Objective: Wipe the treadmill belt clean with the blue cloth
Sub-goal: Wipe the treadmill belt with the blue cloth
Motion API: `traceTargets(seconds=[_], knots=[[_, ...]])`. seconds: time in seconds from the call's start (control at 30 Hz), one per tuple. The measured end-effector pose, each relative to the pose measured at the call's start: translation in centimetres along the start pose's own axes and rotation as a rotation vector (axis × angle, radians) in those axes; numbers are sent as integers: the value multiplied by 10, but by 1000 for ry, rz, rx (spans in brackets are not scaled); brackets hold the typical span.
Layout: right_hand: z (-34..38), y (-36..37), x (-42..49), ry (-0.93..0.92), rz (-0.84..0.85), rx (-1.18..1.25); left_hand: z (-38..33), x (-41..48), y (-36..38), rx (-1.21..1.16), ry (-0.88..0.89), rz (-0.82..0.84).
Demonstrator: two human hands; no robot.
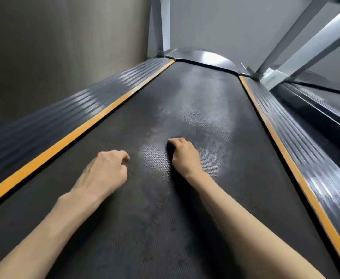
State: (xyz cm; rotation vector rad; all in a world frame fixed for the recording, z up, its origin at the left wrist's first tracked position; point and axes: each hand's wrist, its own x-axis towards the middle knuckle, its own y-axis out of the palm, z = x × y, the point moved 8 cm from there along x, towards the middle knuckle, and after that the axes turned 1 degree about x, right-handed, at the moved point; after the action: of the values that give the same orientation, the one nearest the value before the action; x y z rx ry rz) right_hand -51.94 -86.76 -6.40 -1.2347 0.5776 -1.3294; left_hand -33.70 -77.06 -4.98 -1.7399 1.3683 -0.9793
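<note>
The dark textured treadmill belt [195, 101] runs away from me, with pale dusty or damp patches along its middle. My right hand [184, 153] presses down on the belt at centre, closed on the blue cloth [171, 145], of which only a dark blue edge shows under the fingers. My left hand [104, 172] rests on the belt to the left of it, fingers curled loosely, with nothing in it.
Orange strips [80, 129] and ribbed grey side rails [305, 137] border the belt on both sides. A motor cover [205, 56] and grey uprights [161, 25] stand at the far end. A wall runs along the left; another machine sits at right.
</note>
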Motion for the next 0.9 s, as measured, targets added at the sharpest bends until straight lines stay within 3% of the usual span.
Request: traceTargets(seconds=[0.17,0.27,0.33,0.47,0.5,0.57,0.67,0.73,0.8,0.9], knots=[[121,18,-75,-627,180,220,36,-12,-14,10,-91,-13],[136,17,-94,-847,330,295,47,-16,-20,9,-110,-50],[115,25,-62,-794,329,224,54,-20,-24,9,-106,-80],[41,36,61,-138,124,39,67,-30,-33,5,-88,-116],[45,39,70,-95,124,-21,70,-31,-34,9,-85,-115],[87,48,57,-251,186,10,76,-32,-37,21,-80,-106],[171,58,-30,-775,292,193,91,-30,-43,44,-131,-114],[180,59,-46,-887,366,247,97,-33,-43,48,-173,-107],[167,62,-8,-815,322,203,96,-36,-43,56,-184,-109],[125,71,79,-356,178,111,91,-40,-45,63,-185,-117]])
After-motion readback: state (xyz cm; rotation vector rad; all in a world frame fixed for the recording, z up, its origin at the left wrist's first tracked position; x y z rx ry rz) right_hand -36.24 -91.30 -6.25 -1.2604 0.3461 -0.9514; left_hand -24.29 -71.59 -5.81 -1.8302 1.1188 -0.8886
